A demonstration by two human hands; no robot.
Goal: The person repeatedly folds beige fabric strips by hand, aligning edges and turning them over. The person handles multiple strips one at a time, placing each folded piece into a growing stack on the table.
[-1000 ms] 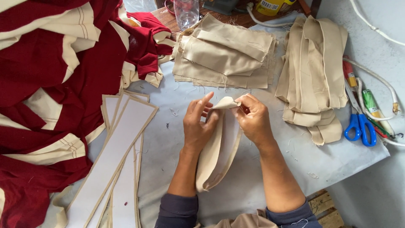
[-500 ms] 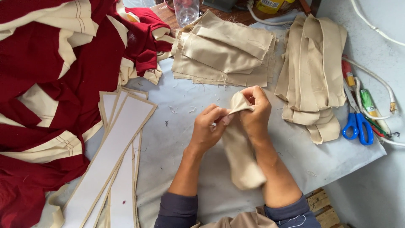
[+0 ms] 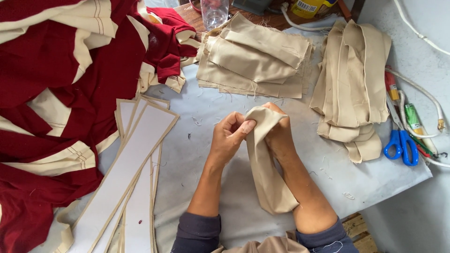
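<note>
A pale grey table [image 3: 206, 117] carries red garments [image 3: 56, 93] and beige fabric stacks [image 3: 258, 56]. White strips [image 3: 126, 178] (beige-edged) and blue scissors [image 3: 402, 146] lie there too.

Both arms reach out in front, bare below dark pushed-up sleeves. The left hand [image 3: 228, 138] is curled with its fingers pinched together. The right hand [image 3: 277, 133] is closed tight right beside it, touching.

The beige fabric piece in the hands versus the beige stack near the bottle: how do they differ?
The beige piece is single, gripped by the left hand and right hand, hanging lengthwise off the table; the beige stack is many pieces lying flat, untouched. The held piece looks narrow and long; the stacked ones broader. Both share the same tan cloth.
</note>
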